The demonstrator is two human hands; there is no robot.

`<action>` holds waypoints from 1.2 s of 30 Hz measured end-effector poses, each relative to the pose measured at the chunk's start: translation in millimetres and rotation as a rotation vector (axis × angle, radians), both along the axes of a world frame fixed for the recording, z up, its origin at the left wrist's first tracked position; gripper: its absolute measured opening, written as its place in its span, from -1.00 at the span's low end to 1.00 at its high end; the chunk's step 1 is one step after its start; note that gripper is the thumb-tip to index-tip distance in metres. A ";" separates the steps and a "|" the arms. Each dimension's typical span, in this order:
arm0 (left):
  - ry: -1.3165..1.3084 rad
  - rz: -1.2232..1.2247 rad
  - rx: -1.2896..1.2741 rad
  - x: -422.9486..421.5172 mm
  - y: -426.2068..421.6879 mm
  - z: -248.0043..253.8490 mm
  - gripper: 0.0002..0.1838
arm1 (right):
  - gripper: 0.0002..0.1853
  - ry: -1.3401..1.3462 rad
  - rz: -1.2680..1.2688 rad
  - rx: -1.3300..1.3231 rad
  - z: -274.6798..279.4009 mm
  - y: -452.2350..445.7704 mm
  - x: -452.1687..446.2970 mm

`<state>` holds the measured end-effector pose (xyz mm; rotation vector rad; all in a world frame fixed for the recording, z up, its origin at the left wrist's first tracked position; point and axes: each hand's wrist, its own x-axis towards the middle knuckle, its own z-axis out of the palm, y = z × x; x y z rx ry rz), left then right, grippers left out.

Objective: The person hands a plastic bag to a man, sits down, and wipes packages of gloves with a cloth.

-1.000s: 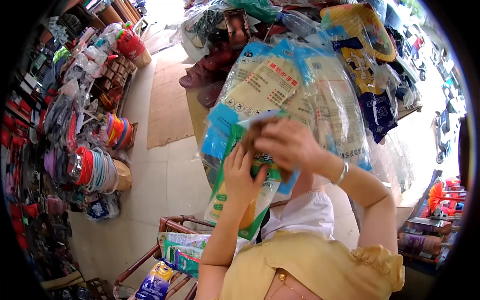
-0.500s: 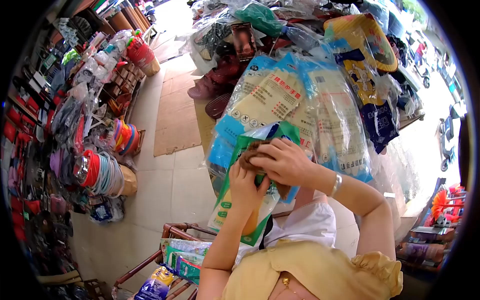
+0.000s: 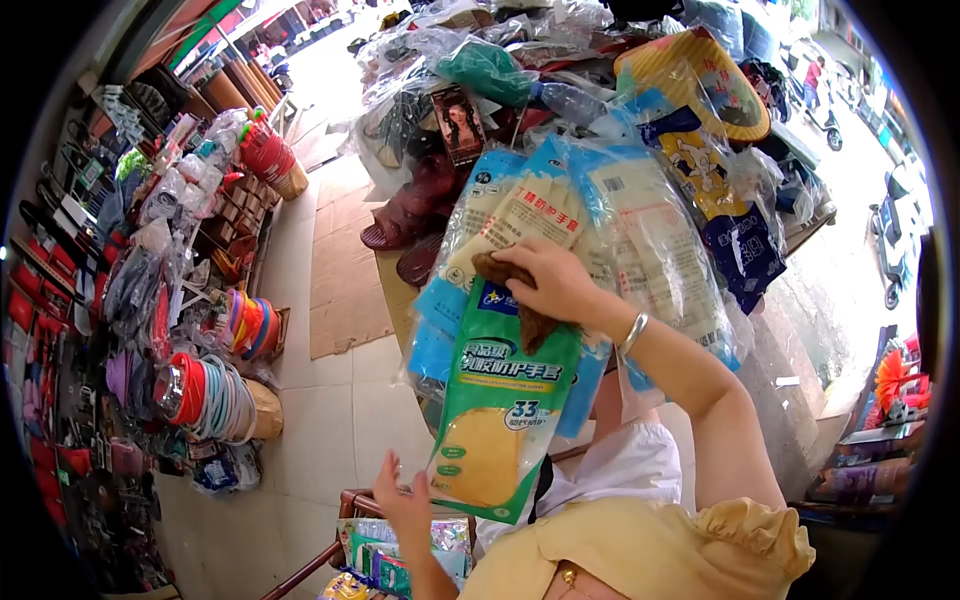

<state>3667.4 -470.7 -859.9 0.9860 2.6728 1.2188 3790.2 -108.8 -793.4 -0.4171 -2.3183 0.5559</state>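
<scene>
Overlapping blue packets (image 3: 668, 275), a green packet (image 3: 490, 400) lies partly under cloth (image 3: 537, 330) the right hand (image 3: 550, 282) pinches, left hand (image 3: 404, 502) spread.

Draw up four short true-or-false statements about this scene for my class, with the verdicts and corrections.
1. The right hand holds a brown cloth over the top of the green packet. True.
2. Both hands grip the cloth. False: the left hand is open, near the packet's lower end.
3. A bracelet circles the right wrist. True.
4. The dark red sandals lie right of the blue-edged packets. False: the dark red sandals lie left of the blue-edged packets.
</scene>
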 end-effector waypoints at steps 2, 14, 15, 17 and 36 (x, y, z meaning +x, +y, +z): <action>-0.155 0.097 -0.019 -9.8 -45.6 -26.8 -0.45 | -0.53 -0.093 0.047 -0.373 11.7 15.7 -0.2; -1.588 -0.005 0.760 34.0 -33.5 -111.0 -0.65 | -0.33 -0.060 0.516 -0.929 45.3 29.8 23.5; -1.556 0.017 0.778 30.7 -33.9 -103.2 -0.70 | -0.35 -0.068 0.506 -1.024 51.5 29.0 31.3; -1.468 0.075 0.839 31.9 -28.9 -73.3 -0.77 | -0.36 -0.013 0.583 -1.253 64.4 32.0 43.8; -0.537 -0.439 1.123 -1.7 6.5 74.8 -0.75 | -0.66 0.227 0.462 -0.812 111.0 16.6 119.3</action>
